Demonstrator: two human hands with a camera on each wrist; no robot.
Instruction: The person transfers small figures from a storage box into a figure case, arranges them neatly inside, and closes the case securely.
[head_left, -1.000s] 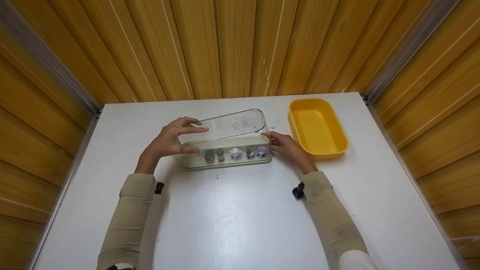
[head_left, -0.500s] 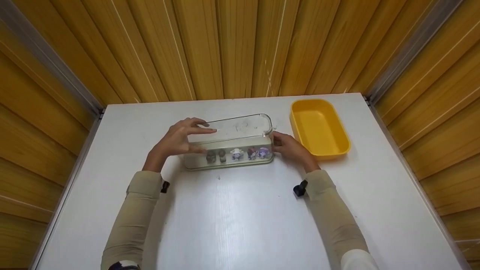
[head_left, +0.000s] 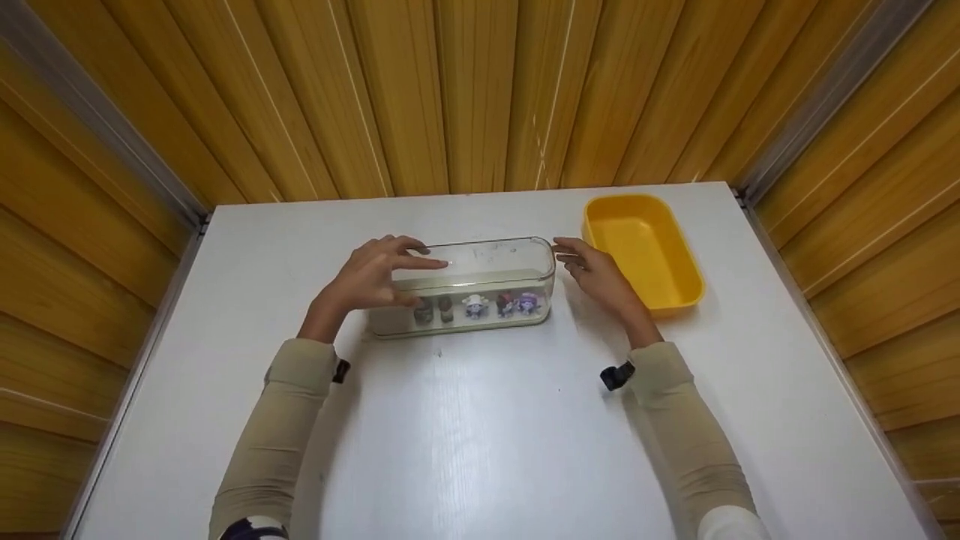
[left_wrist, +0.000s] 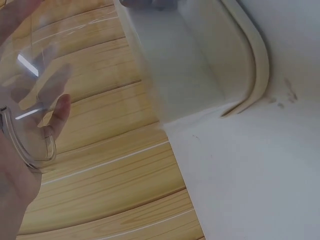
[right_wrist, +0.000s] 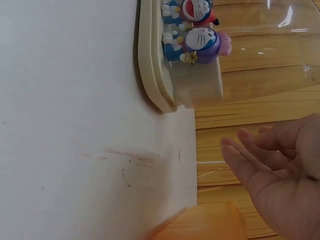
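Note:
A long clear cover [head_left: 491, 259] stands over a cream base [head_left: 465, 331] at the middle of the table. Several small figurines [head_left: 475, 305] show in a row along its front. Two of them, blue-and-white figurines [right_wrist: 200, 42], wear red and purple headwear in the right wrist view. My left hand [head_left: 367, 276] grips the cover's left end, thumb on the front face and fingers reaching over the top and back. Off the right end, my right hand [head_left: 600, 277] has relaxed fingers close to the cover's upper corner. A gap separates fingers and cover in the right wrist view.
A yellow tub [head_left: 643, 251] stands at the back right, just beyond my right hand. The white table [head_left: 480, 435] has its far edge behind the cover, with a wood-panelled wall [head_left: 472, 97] past it.
The clear cover has come down lower over the base with my left hand on it. My right hand has left the base's right end and moved up beside the cover's top corner.

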